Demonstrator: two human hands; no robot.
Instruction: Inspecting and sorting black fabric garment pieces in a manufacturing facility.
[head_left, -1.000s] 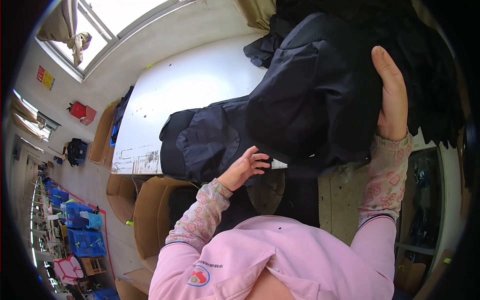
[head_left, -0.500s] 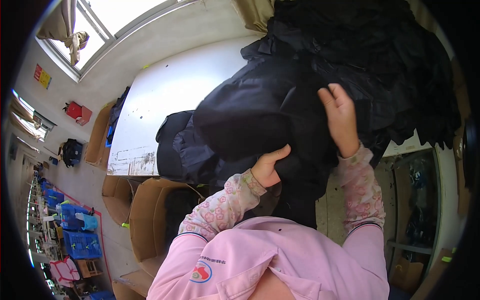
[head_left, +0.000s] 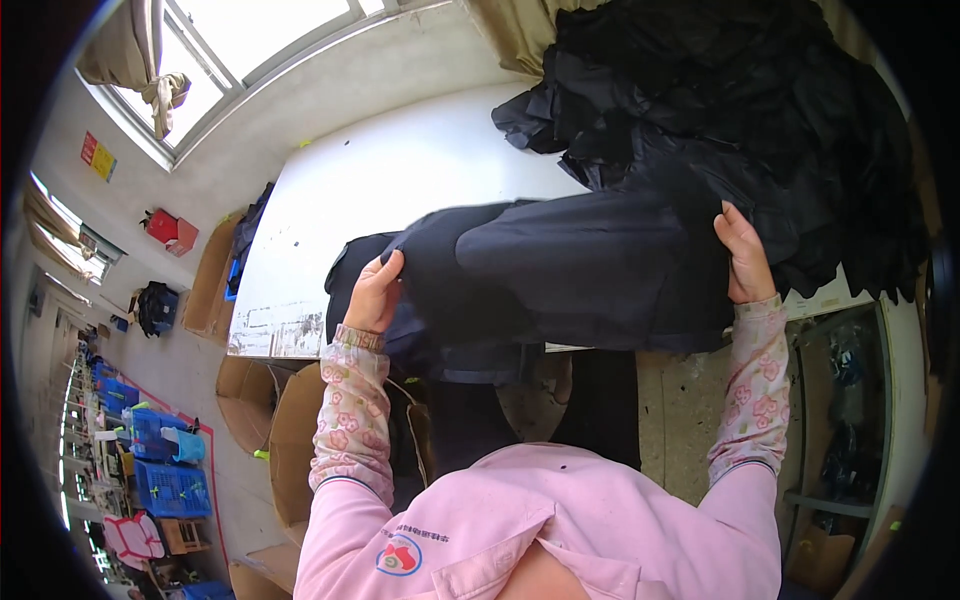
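Observation:
A dark, folded black garment (head_left: pixel 590 270) is stretched sideways between my hands over the front edge of the white table (head_left: pixel 390 165). My left hand (head_left: pixel 374 292) pinches its left end, thumb on top. At the opposite end, my right hand (head_left: pixel 743 254) grips the cloth with fingers partly hidden behind it. The front face looks smooth, with a curved seam near the left. Beneath and beside it at the left, more black cloth (head_left: pixel 342 275) lies on the table. Which kind of garment this is, I cannot tell.
A large heap of black clothing (head_left: pixel 720 100) covers the table's far right. Open cardboard boxes (head_left: pixel 293 440) stand below the table's left front. A metal-framed rack (head_left: pixel 830 420) is at the lower right. Blue crates (head_left: pixel 172 488) stand farther off on the left floor.
My left hand has moved left and up and now grips the garment's left end. My right hand has shifted right and slightly down. The bunched cloth is now drawn out wide.

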